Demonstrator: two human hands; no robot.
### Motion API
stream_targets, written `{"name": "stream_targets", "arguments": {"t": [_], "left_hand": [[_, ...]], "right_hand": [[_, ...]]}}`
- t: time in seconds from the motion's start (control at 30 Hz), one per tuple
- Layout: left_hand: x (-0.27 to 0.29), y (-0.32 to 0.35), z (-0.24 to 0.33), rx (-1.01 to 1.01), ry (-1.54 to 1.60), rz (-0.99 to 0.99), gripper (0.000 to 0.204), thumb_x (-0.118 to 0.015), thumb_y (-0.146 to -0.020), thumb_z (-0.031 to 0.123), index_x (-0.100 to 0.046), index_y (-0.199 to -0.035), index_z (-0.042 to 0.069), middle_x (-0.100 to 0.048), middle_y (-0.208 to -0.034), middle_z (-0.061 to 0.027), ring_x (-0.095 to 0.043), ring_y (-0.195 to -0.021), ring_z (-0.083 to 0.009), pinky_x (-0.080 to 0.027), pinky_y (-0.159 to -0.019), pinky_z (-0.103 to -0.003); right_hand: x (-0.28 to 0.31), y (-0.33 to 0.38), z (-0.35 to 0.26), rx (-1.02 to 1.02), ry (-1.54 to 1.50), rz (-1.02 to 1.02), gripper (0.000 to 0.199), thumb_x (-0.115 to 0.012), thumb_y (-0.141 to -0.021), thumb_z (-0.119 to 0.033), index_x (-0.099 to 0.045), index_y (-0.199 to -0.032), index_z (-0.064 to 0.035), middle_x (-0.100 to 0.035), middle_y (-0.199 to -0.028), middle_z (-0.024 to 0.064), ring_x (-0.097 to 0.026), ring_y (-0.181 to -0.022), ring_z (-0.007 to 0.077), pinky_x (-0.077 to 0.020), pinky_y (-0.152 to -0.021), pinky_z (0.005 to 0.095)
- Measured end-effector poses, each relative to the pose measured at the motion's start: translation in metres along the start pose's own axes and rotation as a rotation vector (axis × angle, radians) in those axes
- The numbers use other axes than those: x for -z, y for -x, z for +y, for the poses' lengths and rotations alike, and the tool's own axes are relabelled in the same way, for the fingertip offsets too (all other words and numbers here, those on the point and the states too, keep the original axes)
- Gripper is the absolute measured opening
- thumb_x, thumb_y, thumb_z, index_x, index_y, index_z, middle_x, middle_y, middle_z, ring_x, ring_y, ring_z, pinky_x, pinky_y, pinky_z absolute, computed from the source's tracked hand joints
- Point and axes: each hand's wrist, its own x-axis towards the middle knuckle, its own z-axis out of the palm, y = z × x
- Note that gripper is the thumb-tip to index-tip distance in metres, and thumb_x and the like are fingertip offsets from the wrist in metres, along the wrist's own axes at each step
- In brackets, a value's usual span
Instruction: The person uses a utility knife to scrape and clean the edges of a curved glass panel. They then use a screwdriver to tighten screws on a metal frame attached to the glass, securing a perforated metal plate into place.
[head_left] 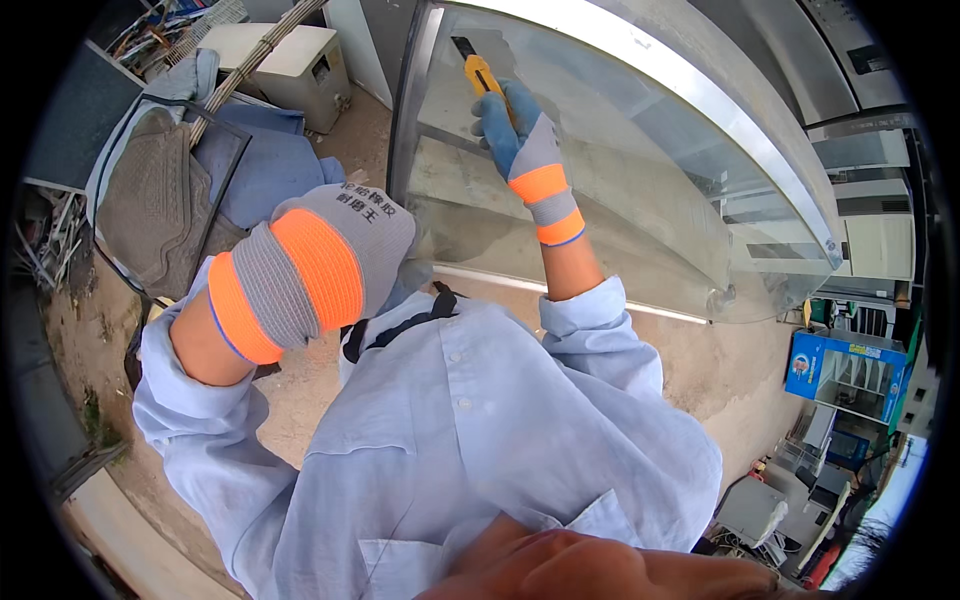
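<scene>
My right hand, in a grey glove with blue fingers and an orange-striped cuff, is closed round a yellow utility knife. The dark blade points up and away, over the upper left part of a large glass panel with a pale metal frame. A darker patch shows on the pane beside the blade; I cannot tell whether the blade touches the glass. My left hand, in a matching glove, is close in front of my chest near the panel's lower left corner. Its back faces up and hides most of its fingers.
A beige box-shaped appliance stands at the far left. Nearer lie blue cloth, a brown ridged mat and thin sticks. Large metal cabinets rise at the upper right. A blue display cooler stands farther right.
</scene>
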Motion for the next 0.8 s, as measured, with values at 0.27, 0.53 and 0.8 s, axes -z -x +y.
{"name": "stream_targets", "arguments": {"t": [0.27,0.53,0.8], "left_hand": [[-0.039,-0.045,-0.052,0.154,0.803,0.592,0.042,-0.058,-0.091,0.039,-0.063,-0.112,0.004,-0.069,-0.091,-0.0141,-0.066,-0.080,-0.0283,-0.051,-0.074,-0.035],[0.004,-0.090,-0.082,0.389,0.741,0.686,0.049,-0.054,-0.088,0.053,-0.070,-0.102,0.008,-0.070,-0.088,-0.0127,-0.067,-0.084,-0.0280,-0.050,-0.075,-0.035],[0.047,-0.135,-0.113,0.601,0.328,0.384,0.050,-0.059,-0.082,0.051,-0.067,-0.114,0.013,-0.068,-0.110,-0.0156,-0.065,-0.099,-0.0338,-0.049,-0.089,-0.041]], "right_hand": [[-0.050,-0.046,-0.024,0.292,0.138,0.011,0.039,-0.050,-0.095,-0.026,-0.054,-0.124,0.0013,-0.067,-0.092,0.0170,-0.066,-0.080,0.0251,-0.0511,-0.073,0.0359],[-0.089,-0.068,-0.006,0.234,-0.140,0.013,0.045,-0.050,-0.097,-0.038,-0.056,-0.123,-0.0029,-0.063,-0.085,0.0058,-0.057,-0.069,0.0116,-0.0477,-0.061,0.0287],[-0.103,-0.050,-0.054,-0.012,-0.347,-0.143,0.042,-0.048,-0.097,-0.038,-0.050,-0.126,-0.0079,-0.061,-0.089,0.0049,-0.056,-0.077,0.0090,-0.0478,-0.065,0.0255]]}}
